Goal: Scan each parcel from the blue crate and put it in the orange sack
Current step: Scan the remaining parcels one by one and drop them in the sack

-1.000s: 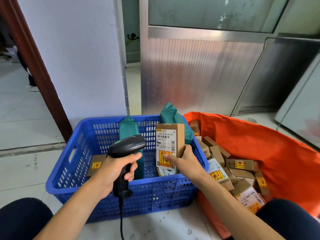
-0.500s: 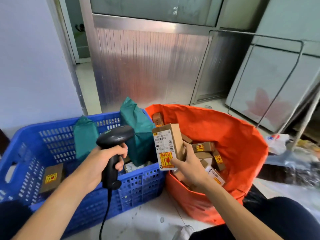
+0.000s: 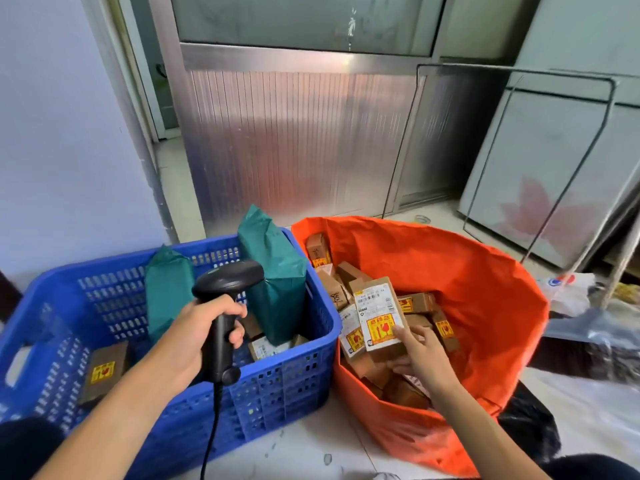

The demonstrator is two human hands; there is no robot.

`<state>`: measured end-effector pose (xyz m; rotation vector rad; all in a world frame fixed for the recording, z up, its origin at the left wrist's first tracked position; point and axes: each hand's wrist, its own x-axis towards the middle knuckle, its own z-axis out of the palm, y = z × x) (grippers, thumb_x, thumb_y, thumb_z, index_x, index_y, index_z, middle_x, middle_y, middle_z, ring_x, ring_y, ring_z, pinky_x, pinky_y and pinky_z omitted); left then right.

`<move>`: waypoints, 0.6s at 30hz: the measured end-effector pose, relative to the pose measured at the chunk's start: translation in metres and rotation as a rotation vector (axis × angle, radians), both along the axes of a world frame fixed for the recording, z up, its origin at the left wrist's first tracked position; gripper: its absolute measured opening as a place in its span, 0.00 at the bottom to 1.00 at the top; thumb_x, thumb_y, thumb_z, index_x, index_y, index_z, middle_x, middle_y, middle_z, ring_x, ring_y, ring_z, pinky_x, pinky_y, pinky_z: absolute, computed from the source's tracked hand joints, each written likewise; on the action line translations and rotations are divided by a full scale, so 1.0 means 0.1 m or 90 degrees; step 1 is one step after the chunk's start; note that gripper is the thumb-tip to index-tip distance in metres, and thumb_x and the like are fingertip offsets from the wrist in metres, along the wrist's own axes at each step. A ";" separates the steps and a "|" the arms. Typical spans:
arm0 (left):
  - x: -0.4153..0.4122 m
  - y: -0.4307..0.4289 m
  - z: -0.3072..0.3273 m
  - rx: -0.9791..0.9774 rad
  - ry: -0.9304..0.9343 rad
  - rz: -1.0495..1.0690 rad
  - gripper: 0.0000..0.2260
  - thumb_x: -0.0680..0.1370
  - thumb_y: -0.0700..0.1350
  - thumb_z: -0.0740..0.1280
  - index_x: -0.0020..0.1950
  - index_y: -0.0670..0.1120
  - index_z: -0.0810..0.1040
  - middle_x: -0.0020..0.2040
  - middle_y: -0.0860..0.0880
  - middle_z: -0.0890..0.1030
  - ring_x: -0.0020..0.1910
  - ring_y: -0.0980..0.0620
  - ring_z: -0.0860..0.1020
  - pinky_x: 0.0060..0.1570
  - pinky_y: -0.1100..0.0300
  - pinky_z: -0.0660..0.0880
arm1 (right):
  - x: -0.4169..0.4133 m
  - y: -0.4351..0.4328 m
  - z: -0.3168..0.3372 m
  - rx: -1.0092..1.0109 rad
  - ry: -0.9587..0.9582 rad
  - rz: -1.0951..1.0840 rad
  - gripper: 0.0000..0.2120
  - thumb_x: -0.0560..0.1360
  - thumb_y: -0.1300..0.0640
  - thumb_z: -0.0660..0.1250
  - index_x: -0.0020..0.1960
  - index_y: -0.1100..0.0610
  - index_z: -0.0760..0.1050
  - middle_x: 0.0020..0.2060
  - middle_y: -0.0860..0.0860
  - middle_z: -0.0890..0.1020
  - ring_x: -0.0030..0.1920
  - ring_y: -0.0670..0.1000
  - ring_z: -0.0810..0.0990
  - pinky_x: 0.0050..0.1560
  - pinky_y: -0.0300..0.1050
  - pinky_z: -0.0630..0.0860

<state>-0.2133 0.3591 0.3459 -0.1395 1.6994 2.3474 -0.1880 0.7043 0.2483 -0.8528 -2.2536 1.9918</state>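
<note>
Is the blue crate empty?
No, a tall green bag, a shorter green bag and a brown box sit inside the blue crate.

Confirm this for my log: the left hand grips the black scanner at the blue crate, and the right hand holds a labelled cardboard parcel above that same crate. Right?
Not quite. The head view shows the right hand holding the cardboard parcel above the orange sack, not the blue crate. The left hand does grip the black scanner at the crate.
</note>
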 end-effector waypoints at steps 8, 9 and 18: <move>-0.05 -0.18 -0.11 -0.019 -0.018 0.027 0.27 0.57 0.46 0.77 0.50 0.36 0.75 0.40 0.38 0.74 0.26 0.46 0.69 0.32 0.51 0.67 | -0.37 -0.09 0.06 0.014 0.008 -0.013 0.28 0.82 0.52 0.65 0.79 0.58 0.62 0.61 0.56 0.80 0.50 0.53 0.85 0.53 0.49 0.83; -0.04 -0.20 -0.11 -0.022 -0.019 0.025 0.27 0.57 0.46 0.77 0.50 0.37 0.75 0.41 0.39 0.74 0.26 0.46 0.69 0.32 0.51 0.67 | -0.40 -0.10 0.08 0.016 0.009 -0.015 0.30 0.81 0.51 0.66 0.79 0.57 0.62 0.61 0.55 0.80 0.52 0.51 0.83 0.57 0.50 0.81; 0.11 -0.25 0.06 -0.051 -0.011 0.011 0.20 0.64 0.42 0.74 0.53 0.37 0.75 0.41 0.39 0.74 0.28 0.46 0.70 0.35 0.51 0.68 | -0.35 -0.22 0.05 0.154 -0.036 0.014 0.18 0.78 0.50 0.66 0.66 0.54 0.72 0.56 0.52 0.81 0.56 0.54 0.81 0.59 0.57 0.80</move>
